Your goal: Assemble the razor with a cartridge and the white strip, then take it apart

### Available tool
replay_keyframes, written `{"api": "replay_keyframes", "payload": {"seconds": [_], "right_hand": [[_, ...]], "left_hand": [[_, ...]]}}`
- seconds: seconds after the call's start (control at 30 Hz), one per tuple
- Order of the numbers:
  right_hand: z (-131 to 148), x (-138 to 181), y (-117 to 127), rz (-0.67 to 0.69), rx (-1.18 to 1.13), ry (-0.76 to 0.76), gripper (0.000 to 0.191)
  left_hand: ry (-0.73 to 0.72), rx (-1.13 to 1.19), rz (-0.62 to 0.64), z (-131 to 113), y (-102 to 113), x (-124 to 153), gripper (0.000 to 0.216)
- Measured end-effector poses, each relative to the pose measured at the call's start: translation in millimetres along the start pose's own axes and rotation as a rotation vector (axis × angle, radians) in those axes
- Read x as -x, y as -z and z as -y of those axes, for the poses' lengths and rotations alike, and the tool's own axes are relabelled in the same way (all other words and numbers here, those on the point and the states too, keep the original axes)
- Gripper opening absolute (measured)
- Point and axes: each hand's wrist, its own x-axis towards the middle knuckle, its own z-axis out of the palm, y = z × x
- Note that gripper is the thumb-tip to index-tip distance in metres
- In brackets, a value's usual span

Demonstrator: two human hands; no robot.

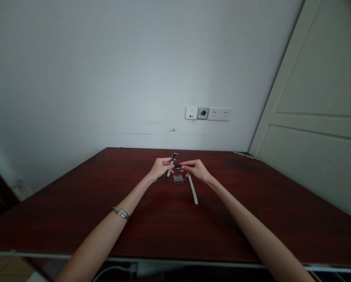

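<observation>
My left hand is closed around a slim white-and-black tool, which stands tilted with its bent black head at the top. My right hand pinches one end of a small dark flat piece, whose other end reaches my left fingertips. Its exact kind is too small to make out. Just below, a small clear flat case lies on the table. A narrow white strip with a hole at its near end lies below my right hand.
The dark red wooden table runs back to a pale wall. Sockets are set in the wall above the table's far edge. A light panelled door is at the right. A pale cable shows under the front edge.
</observation>
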Motion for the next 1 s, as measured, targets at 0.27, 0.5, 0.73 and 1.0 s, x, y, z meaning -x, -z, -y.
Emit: {"api": "replay_keyframes", "payload": {"seconds": [0.27, 0.5, 0.73, 1.0], "right_hand": [[1.7, -1.0, 6.4, -0.073, -0.071, -0.009, 0.036], [-4.1, -7.1, 13.6, -0.141, -0.151, 0.006, 0.034], [-2.2, -7.1, 17.5, -0.188, -0.152, 0.018, 0.035], [3.6, -6.0, 18.5, -0.21, -0.151, 0.038, 0.035]], "left_hand": [[-0.051, 0.087, -0.165, 2.6, 3.8, -5.5, 0.05], [-0.113, -0.016, -0.184, 10.5, 1.9, -12.1, 0.032], [-0.136, -0.176, -0.119, 5.7, -4.6, -7.9, 0.026], [-0.126, -0.252, -0.101, 2.4, -12.4, 7.8, 0.012]]}}
